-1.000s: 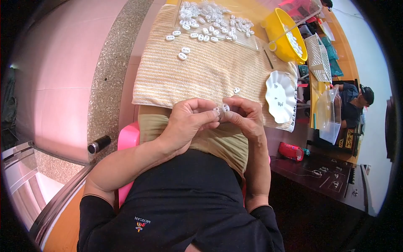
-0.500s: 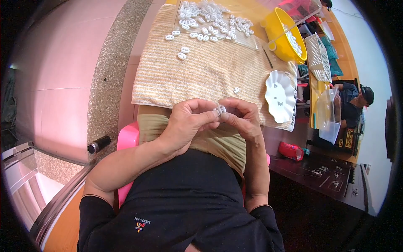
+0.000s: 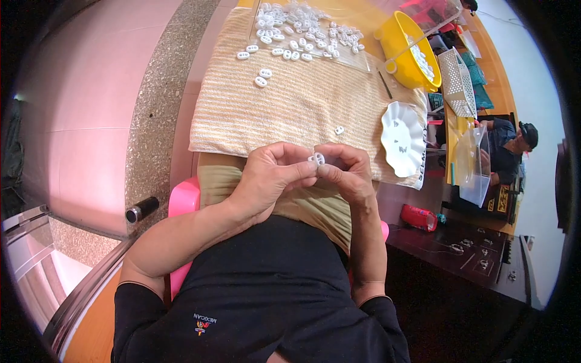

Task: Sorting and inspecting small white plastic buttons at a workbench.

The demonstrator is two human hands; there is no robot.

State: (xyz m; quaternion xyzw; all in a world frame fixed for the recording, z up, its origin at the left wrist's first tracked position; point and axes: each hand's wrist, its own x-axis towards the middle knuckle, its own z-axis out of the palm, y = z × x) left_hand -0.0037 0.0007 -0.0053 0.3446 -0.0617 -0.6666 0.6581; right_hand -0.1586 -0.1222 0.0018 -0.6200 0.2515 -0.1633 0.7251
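My left hand [image 3: 272, 172] and my right hand [image 3: 349, 170] meet above my lap at the towel's near edge. Both pinch at small white plastic parts: an oval part with holes [image 3: 319, 158] stands between the fingertips, and a smaller white bit beside it is mostly hidden by my left fingers. Just beyond, a lone white piece [image 3: 339, 130] rests on the striped towel [image 3: 290, 109]. To its right lies a white scalloped dish [image 3: 394, 118] holding a few tiny dark pieces. Two white oval parts [image 3: 261, 82] lie farther off at the left.
A heap of white oval parts [image 3: 293, 27] covers a clear sheet at the far side. At the far right stands a yellow bucket [image 3: 396, 39] of white parts, near a thin dark stick [image 3: 385, 85]. A co-worker [image 3: 508, 148] sits at the right by a clear bin [image 3: 475, 175].
The white parts in my fingertips have turned slightly. Both hands stay in nearly the same place, and the things on the towel look unmoved.
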